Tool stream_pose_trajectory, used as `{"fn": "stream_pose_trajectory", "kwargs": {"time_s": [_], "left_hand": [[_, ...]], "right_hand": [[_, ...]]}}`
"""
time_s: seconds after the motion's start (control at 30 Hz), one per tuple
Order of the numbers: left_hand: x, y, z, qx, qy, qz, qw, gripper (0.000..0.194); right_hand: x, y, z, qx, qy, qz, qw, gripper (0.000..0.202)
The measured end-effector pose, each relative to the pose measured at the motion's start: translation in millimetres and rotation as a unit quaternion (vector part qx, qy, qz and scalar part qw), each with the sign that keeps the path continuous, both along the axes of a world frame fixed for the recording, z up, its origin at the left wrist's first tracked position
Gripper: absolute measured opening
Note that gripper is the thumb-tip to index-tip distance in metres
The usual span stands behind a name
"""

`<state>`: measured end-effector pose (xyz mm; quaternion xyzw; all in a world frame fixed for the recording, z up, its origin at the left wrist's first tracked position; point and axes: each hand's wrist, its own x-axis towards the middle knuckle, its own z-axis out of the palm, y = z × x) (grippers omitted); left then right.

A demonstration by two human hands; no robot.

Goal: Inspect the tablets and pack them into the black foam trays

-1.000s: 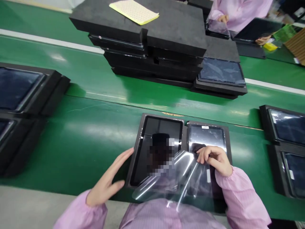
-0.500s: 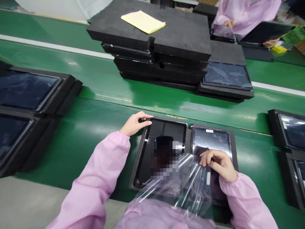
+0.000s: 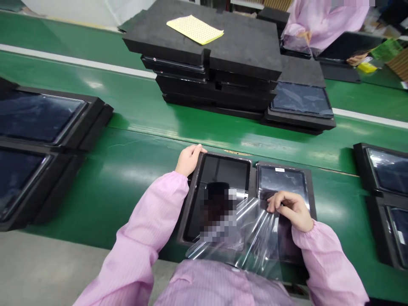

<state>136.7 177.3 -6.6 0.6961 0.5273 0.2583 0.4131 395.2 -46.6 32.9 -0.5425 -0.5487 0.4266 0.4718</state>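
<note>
A black tablet (image 3: pixel 223 170) lies screen up in a dark foam tray, its glass reflecting light. At the tray's upper left corner rests my left hand (image 3: pixel 190 159), fingers together; anything between them is hidden. My right hand (image 3: pixel 291 207) pinches a sheet of clear film (image 3: pixel 255 238), which hangs creased across the lower part of the tablet and toward my body. Beside it, a second tablet (image 3: pixel 293 180) with a small white label sits in the right half of the foam, partly behind my right hand and the film.
Black foam trays (image 3: pixel 204 59) are stacked beyond, with a yellow dotted sheet (image 3: pixel 196 29) on top. Tablets in foam (image 3: pixel 41 114) lie left, more (image 3: pixel 389 170) right. A co-worker's pink sleeve (image 3: pixel 325 21) shows at the back right. The green table (image 3: pixel 137 161) has a white line.
My left hand has closed its fingers at the tray corner and tilted more upright. The film in my right hand has shifted slightly up. The whole view has moved a little.
</note>
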Motion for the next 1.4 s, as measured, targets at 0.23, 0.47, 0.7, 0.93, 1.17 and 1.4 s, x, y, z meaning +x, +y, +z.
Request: {"fn": "stream_pose_trajectory", "kwargs": {"time_s": [0.23,0.47,0.7,0.93,1.17,1.4], "left_hand": [[-42.4,-8.2,0.6,-0.019,-0.013,-0.133,0.991,0.068],[-92.0,-29.3,-4.9,-0.039,0.016,-0.362,0.931,0.12],[-76.0,-43.8,4.2,-0.05,0.116,-0.294,0.948,0.124],[-73.6,-46.4,10.3,-0.052,0.147,-0.292,0.944,0.121],[-73.6,-48.3,14.1,-0.055,0.145,-0.297,0.942,0.114],[-62.6,-62.9,15.7,-0.032,0.194,-0.246,0.949,0.106]], "right_hand": [[-10.0,12.7,13.1,-0.023,-0.019,-0.03,0.999,0.034],[-47.1,81.7,53.3,-0.119,-0.04,0.01,0.992,0.012],[-107.1,140.2,66.1,-0.248,0.12,0.047,0.96,0.035],[-103.7,163.0,48.0,-0.275,0.271,-0.029,0.922,0.035],[-70.6,141.1,34.1,-0.277,0.262,-0.099,0.919,0.028],[-3.7,61.8,40.4,-0.22,0.209,-0.134,0.943,0.02]]}}
